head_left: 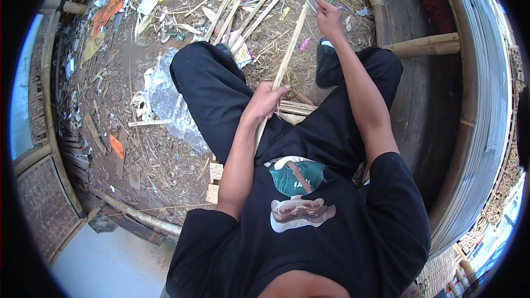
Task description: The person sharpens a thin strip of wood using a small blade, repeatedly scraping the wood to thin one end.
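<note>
A long, pale bamboo strip (291, 44) slants from my lap up past my feet. My left hand (266, 101) is closed around its lower part, between my thighs. Farther off, my right hand (329, 17) grips a knife (311, 3); only its short, shiny blade shows, right beside the upper part of the strip. The knife's handle is hidden in my fingers. Just beyond my left hand lie split wooden pieces (295, 109) between my legs.
Several more bamboo strips (263, 16) lie on the littered ground ahead. Clear plastic sheeting (168, 99) is beside my left leg. Orange scraps (113, 8) lie far left. At right, a bamboo pole (425, 45) runs out from a framed wall; woven panels (44, 204) stand at left.
</note>
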The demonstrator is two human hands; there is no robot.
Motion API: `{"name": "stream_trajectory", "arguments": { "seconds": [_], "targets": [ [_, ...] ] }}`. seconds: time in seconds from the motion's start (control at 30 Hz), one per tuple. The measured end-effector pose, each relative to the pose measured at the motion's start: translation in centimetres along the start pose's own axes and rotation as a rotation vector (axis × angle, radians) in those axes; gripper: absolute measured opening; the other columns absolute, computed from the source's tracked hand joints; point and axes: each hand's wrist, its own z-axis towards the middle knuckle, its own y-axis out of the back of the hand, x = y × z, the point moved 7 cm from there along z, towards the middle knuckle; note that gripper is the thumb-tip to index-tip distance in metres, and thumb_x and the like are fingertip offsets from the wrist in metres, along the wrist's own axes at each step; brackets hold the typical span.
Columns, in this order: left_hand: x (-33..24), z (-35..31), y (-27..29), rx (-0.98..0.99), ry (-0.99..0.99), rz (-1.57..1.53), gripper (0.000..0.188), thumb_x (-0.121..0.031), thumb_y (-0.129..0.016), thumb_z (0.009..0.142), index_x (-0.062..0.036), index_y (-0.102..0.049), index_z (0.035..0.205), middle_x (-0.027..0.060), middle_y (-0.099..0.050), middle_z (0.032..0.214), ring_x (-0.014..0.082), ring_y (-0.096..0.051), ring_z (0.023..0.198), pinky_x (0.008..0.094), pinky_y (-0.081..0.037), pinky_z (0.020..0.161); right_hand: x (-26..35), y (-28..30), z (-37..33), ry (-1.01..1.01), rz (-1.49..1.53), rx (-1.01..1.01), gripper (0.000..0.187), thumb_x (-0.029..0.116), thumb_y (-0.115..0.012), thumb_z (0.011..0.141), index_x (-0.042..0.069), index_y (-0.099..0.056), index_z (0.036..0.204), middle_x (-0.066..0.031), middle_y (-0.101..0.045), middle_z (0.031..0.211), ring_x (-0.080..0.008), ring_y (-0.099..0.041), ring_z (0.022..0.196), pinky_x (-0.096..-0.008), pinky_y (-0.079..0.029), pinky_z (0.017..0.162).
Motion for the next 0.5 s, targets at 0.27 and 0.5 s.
{"name": "stream_trajectory", "arguments": {
  "seconds": [0.27, 0.5],
  "targets": [
    [0.2, -0.1, -0.6, 0.039, 0.0, 0.002, 0.035, -0.026, -0.063, 0.09, -0.0067, -0.049, 0.065, -0.0013, -0.044, 0.047, 0.0064, -0.037, 0.03, 0.0225, -0.027, 0.028, 1.4, 1.3, 2.4, 0.19, -0.168, -0.101, 0.036, 0.007, -0.051, 0.092, 0.023, -0.063, 0.122, -0.0178, -0.069, 0.094, -0.0221, -0.069, 0.083, -0.0333, -0.052, 0.075],
    [0.4, 0.0, -0.5, 0.027, -0.006, 0.03, 0.033, -0.025, -0.062, 0.091, -0.0064, -0.05, 0.066, -0.0005, -0.045, 0.048, 0.0066, -0.038, 0.031, 0.023, -0.027, 0.028, -0.6, -0.4, 1.8, 0.223, -0.234, 0.009, 0.036, 0.009, -0.048, 0.092, 0.024, -0.064, 0.121, -0.0171, -0.068, 0.099, -0.0268, -0.068, 0.089, -0.0356, -0.051, 0.078]
  ]
}}
